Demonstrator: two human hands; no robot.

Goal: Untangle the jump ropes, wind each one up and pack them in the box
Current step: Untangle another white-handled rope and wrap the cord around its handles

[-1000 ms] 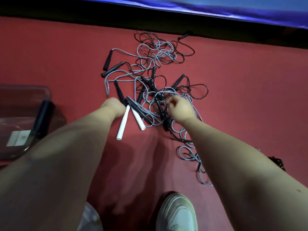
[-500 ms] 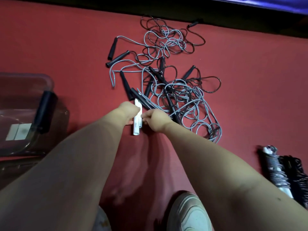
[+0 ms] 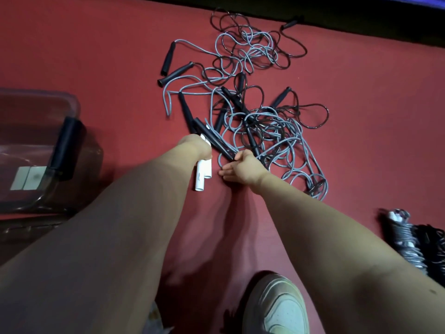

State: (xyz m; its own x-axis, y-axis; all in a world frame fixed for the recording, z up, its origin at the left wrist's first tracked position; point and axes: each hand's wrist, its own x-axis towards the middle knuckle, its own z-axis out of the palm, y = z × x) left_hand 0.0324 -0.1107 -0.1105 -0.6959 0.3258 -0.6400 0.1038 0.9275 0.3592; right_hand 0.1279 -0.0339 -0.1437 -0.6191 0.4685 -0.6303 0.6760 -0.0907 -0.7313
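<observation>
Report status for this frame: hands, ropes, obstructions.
Left hand grips two white handles. Right hand open beside the ropes, tangled on the floor. Box at left. Black handles lie among the gray loops.

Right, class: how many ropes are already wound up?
2, side by side on the floor at the right edge: a grey bundle and a black bundle, partly cut off. More may lie out of frame.
</observation>
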